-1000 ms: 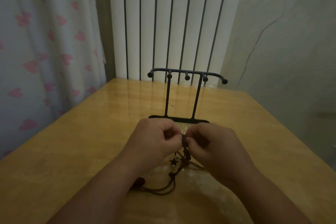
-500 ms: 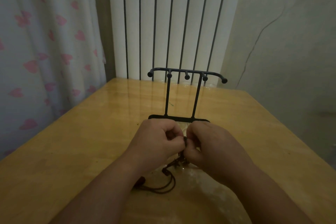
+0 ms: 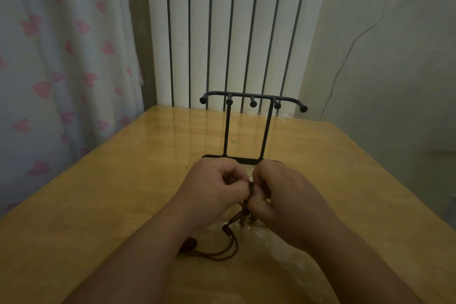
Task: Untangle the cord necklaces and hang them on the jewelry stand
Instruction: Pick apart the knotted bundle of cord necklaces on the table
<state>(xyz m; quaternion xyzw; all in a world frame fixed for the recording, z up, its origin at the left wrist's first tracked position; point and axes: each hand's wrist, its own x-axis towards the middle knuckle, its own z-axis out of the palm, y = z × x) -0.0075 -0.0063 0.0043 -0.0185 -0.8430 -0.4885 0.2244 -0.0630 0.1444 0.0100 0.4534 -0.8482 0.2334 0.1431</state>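
Your left hand (image 3: pixel 212 187) and right hand (image 3: pixel 288 195) pinch the cord necklaces (image 3: pixel 244 208); jewelry stand (image 3: pixel 253 104) just beyond, toward desk's (image 3: pixel 98 205) far edge, bar crosswise.

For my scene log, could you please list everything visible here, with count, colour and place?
table: one, yellow wood, foreground.
jewelry stand: one, black, upright mid-table, hooks bare.
cord necklaces: count unclear, dark brown, tangled in front of the stand, one loop lying on the table.
curtain: one, white with pink hearts, left.
ribbed panel: one, white with dark gaps, behind the table.
cable: one, dark, on the pale wall, right.
left hand: one, pinches the tangle from its left.
right hand: one, pinches the tangle from its right.
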